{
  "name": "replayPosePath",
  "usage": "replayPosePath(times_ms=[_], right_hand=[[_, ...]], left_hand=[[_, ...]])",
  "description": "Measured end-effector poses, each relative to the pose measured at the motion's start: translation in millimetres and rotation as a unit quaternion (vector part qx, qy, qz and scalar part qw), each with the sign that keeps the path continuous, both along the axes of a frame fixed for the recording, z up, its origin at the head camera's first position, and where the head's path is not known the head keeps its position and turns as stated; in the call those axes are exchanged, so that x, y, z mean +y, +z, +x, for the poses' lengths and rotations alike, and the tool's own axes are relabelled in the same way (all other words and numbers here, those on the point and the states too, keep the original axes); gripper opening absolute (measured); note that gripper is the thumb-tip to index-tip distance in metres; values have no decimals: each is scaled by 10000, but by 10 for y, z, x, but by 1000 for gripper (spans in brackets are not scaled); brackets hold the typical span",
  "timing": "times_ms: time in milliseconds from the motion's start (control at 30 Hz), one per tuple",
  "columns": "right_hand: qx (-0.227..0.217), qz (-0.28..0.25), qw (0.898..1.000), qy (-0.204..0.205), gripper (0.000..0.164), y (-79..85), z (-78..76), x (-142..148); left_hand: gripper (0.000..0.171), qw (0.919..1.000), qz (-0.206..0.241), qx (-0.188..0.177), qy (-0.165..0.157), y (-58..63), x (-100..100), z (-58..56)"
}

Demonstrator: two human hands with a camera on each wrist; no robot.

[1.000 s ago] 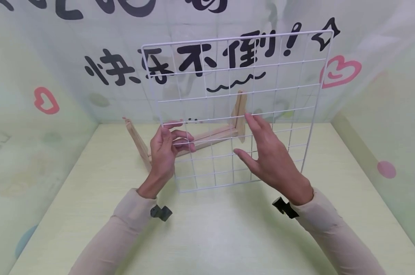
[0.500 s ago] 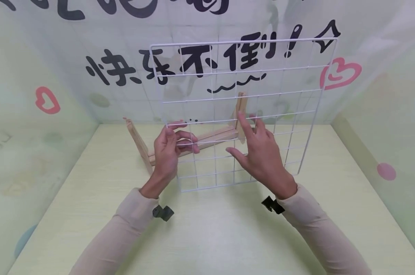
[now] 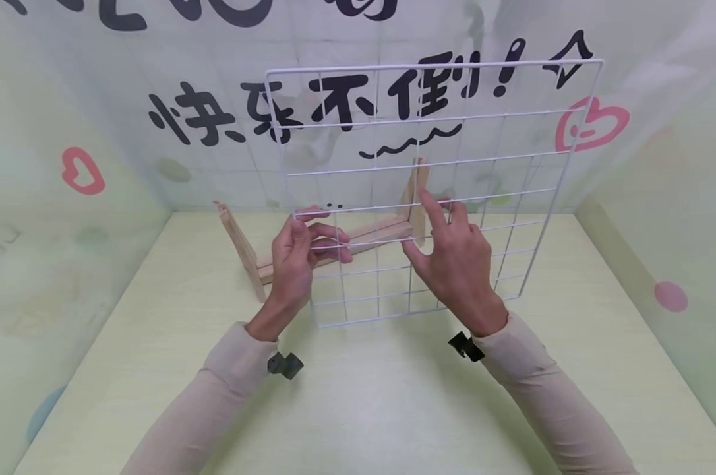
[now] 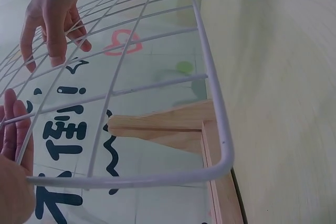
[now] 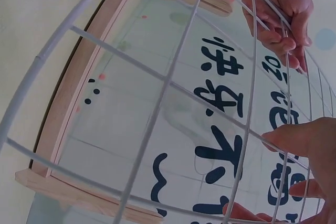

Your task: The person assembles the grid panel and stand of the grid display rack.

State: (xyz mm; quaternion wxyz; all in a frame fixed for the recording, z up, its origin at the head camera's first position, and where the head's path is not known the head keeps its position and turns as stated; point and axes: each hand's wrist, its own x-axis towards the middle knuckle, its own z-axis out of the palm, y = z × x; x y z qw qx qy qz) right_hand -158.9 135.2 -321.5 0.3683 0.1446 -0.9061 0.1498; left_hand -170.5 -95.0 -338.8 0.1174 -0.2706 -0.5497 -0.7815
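Note:
A white wire grid panel (image 3: pixel 435 66) is held up at a tilt over the table. My left hand (image 3: pixel 293 254) grips its left edge, thumb in front and fingers loosely bent across the wires. On the panel's middle rests my right hand (image 3: pixel 459 264), thumb and index finger spread apart and touching wires; some other fingertips are partly hidden. Behind the panel stands a wooden stand (image 3: pixel 387 231) with two uprights and a crossbar. The left wrist view shows a rounded panel corner (image 4: pixel 224 156) in front of one wooden upright (image 4: pixel 157 124).
Everything is above a pale wooden table (image 3: pixel 364 409). A printed curtain (image 3: pixel 215 178) with black characters and pink hearts hangs at the back and sides. Small black clips (image 3: pixel 287 365) sit at both cuffs.
My right hand has shifted left along the panel, its fingers now more bent. The panel has moved slightly right with my left hand. The wooden stand stays in place.

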Motion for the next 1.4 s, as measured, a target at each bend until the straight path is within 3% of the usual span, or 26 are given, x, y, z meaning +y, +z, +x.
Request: replayPosePath(times_ms=[433, 833, 1400], right_hand=[[310, -192, 9993, -47, 64, 48, -13, 47], [404, -162, 9990, -120, 65, 56, 0, 59], [446, -208, 9987, -142, 67, 57, 9, 70]], left_hand=[[55, 9998, -125, 75, -139, 44, 29, -72], [52, 9989, -179, 218, -386, 72, 18, -87], [49, 9983, -451, 208, -292, 87, -12, -81]])
